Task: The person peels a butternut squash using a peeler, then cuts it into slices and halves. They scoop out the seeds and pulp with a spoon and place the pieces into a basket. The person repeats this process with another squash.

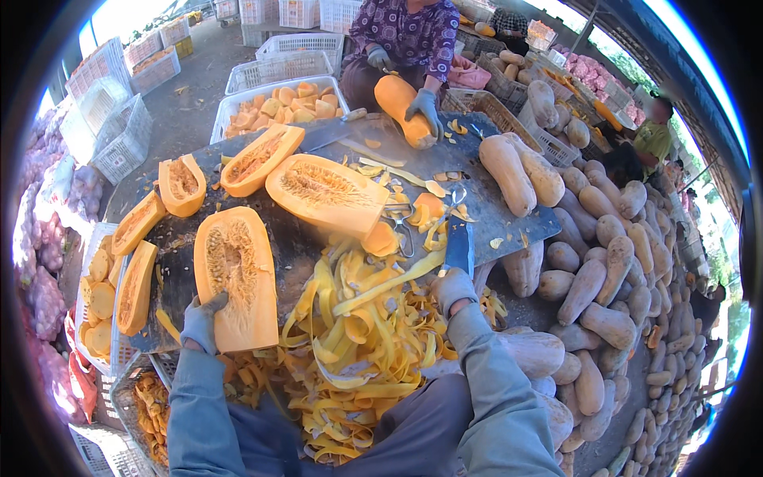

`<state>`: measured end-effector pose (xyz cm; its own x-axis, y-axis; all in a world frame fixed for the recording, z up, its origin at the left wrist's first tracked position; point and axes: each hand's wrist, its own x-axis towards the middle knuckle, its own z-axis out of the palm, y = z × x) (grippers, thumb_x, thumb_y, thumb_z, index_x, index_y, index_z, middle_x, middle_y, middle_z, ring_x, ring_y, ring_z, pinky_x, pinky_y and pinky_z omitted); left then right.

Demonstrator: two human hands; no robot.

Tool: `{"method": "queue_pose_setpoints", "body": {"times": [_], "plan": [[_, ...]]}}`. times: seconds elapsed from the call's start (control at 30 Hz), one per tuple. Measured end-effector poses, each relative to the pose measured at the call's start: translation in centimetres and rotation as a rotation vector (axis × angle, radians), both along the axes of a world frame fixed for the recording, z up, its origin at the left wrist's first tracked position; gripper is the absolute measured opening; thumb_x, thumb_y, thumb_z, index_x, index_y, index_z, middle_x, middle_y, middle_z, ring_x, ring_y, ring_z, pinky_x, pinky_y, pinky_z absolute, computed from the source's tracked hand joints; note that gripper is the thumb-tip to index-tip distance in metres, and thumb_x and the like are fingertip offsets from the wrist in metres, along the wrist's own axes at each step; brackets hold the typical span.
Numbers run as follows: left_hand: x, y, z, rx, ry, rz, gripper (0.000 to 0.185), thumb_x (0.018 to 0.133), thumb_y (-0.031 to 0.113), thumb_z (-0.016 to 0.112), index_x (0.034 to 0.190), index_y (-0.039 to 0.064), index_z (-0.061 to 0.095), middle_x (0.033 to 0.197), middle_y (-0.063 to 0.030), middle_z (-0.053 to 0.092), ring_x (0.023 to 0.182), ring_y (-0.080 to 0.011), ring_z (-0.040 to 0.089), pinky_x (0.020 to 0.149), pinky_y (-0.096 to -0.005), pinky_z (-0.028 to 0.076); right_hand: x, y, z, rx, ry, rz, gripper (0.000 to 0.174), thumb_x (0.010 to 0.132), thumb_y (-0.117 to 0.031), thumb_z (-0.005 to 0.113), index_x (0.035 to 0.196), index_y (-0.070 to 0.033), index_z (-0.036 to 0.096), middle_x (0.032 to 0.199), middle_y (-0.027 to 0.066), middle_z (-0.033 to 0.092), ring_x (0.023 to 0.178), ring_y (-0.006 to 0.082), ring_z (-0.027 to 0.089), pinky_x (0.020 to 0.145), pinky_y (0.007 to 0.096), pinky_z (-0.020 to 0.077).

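Note:
My gloved left hand holds the lower left edge of a peeled butternut squash half, cut face up with seeds and fibres showing. In my gloved right hand is a broad-bladed knife, its blade pointing away from me over the board's near edge. A larger seeded squash half lies beyond the left hand's piece. Another cut piece and a shorter one rest nearby. Two narrow wedges lie at the left. A metal peeler sits among scraps.
Long peelings heap between board and lap. Across the dark board, a person's gloved hand steadies a peeled squash. Crates of cut pieces flank the board. Whole squashes pile at right.

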<state>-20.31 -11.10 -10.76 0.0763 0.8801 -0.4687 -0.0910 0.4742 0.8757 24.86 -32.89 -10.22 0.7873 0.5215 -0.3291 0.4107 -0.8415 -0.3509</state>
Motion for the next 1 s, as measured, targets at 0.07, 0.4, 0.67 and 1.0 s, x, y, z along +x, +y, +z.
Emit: {"method": "queue_pose_setpoints", "body": {"times": [0.07, 0.4, 0.67, 1.0], "plan": [[-0.7, 0.0, -0.1, -0.006, -0.029, -0.002, 0.041, 0.09, 0.003, 0.073, 0.128, -0.004, 0.059, 0.111, -0.0149, 0.072, 0.09, -0.0282, 0.073, 0.079, -0.0398, 0.062, 0.4, 0.4, -0.2, 0.008, -0.009, -0.046, 0.057, 0.084, -0.044, 0.075, 0.11, 0.006, 0.073, 0.112, 0.0303, 0.071, 0.11, 0.0421, 0.068, 0.095, 0.0443, 0.0539], [1.1, -3.1, 2.6, -0.244, -0.145, 0.04, 0.046, 0.094, 0.023, 0.072, 0.131, -0.002, 0.062, 0.118, -0.0144, 0.071, 0.097, -0.029, 0.074, 0.082, -0.0425, 0.064, 3.7, 3.0, 1.8, -0.102, -0.137, 0.044, 0.045, 0.094, -0.041, 0.065, 0.11, 0.0, 0.074, 0.11, 0.0273, 0.072, 0.108, 0.0416, 0.069, 0.094, 0.0473, 0.0535], [0.1, -3.5, 0.0, -0.161, -0.25, -0.006, 0.049, 0.089, 0.01, 0.072, 0.132, -0.007, 0.058, 0.113, -0.0169, 0.072, 0.091, -0.031, 0.074, 0.081, -0.0414, 0.063, 10.5, 8.0, 1.2, 0.263, -0.283, -0.071, 0.04, 0.095, -0.033, 0.064, 0.121, -0.003, 0.069, 0.113, 0.0269, 0.071, 0.108, 0.0421, 0.068, 0.094, 0.0482, 0.053], [-0.1, -4.2, -0.1, -0.164, -0.137, -0.022, 0.046, 0.089, -0.011, 0.06, 0.134, -0.003, 0.056, 0.116, -0.0182, 0.07, 0.097, -0.0323, 0.073, 0.084, -0.0434, 0.064, 15.6, 13.1, -5.8, 0.046, -0.459, -0.003, 0.034, 0.089, -0.024, 0.065, 0.112, 0.0, 0.068, 0.11, 0.0245, 0.073, 0.105, 0.0386, 0.072, 0.091, 0.046, 0.0566]]}}
